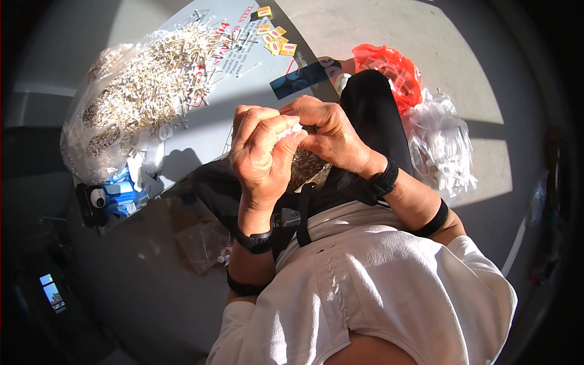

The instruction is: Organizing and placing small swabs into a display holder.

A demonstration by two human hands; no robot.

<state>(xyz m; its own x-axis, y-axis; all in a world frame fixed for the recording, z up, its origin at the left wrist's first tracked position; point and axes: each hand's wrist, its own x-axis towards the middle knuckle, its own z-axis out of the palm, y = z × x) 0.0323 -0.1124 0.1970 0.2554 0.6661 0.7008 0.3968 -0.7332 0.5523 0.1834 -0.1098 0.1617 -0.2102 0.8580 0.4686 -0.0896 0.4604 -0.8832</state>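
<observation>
My left hand (260, 155) and my right hand (336, 132) meet above my lap, fingers bent and pinched together. Between their fingertips shows a small bunch of white cotton swabs (289, 130), mostly covered by the fingers. Below them, between my legs, lies a brownish heap of thin sticks (306, 167), partly hidden by my right hand. To the left, a large loose pile of cotton swabs (164, 70) spreads over a grey printed board (234, 91) and out of a clear plastic bag (76, 137).
Small yellow labels (277, 40) lie at the board's far edge. Right of my knee are a red plastic bag (389, 73) with clear pieces inside and a stack of clear plastic bags (441, 143). Blue-and-white packaging (123, 193) sits at the board's near left corner, beside a black object (89, 205).
</observation>
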